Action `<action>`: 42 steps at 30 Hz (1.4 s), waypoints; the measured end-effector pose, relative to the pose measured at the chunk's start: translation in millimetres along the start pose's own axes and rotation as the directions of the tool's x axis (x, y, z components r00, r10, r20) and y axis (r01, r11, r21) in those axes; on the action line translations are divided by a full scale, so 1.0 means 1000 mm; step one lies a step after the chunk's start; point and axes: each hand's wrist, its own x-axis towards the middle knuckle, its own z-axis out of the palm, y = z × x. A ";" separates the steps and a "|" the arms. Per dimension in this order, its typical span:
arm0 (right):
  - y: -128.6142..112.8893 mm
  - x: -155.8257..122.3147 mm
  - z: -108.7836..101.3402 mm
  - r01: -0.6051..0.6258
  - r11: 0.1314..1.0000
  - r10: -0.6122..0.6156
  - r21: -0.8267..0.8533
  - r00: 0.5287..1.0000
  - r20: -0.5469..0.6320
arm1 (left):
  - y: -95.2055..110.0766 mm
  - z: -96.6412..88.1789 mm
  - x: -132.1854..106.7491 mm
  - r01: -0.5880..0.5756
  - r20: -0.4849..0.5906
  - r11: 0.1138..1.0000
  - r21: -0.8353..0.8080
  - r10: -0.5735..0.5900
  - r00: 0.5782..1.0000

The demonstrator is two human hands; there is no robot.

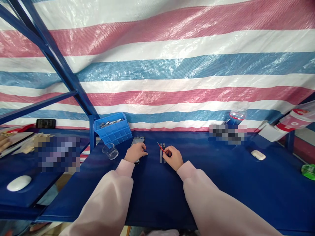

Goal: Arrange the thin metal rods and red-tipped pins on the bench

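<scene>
Pinching a thin red stick [159, 147] in right hand [173, 157]; left hand [135, 152] curled over glossy phone [138, 141], grip unclear. Beyond it, blue gridded plastic bin [115, 131] holding metal pieces [110, 123].

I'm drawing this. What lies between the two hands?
Head view: bare blue cloth, then two thin dark tools by the right hand, which pinches a red stick.

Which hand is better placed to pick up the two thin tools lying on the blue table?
Right, most likely. The right hand holds a red stick and lies against the thin tools; the left hand rests on the phone, farther from them.
</scene>
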 end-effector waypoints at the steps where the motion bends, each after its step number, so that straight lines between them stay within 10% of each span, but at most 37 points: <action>1: 0.000 0.000 0.000 -0.003 1.000 0.003 0.001 1.000 -0.001 | 0.000 0.000 0.000 0.002 0.004 1.000 0.009 -0.002 1.000; 16: -0.003 0.000 -0.001 -0.007 1.000 0.007 0.004 1.000 -0.012 | 0.000 0.000 -0.002 -0.041 -0.162 0.985 0.170 0.069 0.984; 24: -0.002 0.001 -0.001 0.003 0.999 -0.001 0.050 0.999 -0.054 | 0.033 0.018 -0.012 -0.399 -0.278 0.876 -0.272 0.326 0.904; 31: -0.006 0.000 -0.002 0.096 0.994 -0.093 0.054 0.994 -0.063 | 0.047 0.050 -0.022 -0.371 -0.269 0.776 -0.509 0.266 0.926; 42: -0.008 0.000 -0.001 0.205 0.978 -0.202 0.035 0.977 -0.066 | 0.044 0.051 -0.019 -0.362 -0.237 0.742 -0.565 0.274 0.932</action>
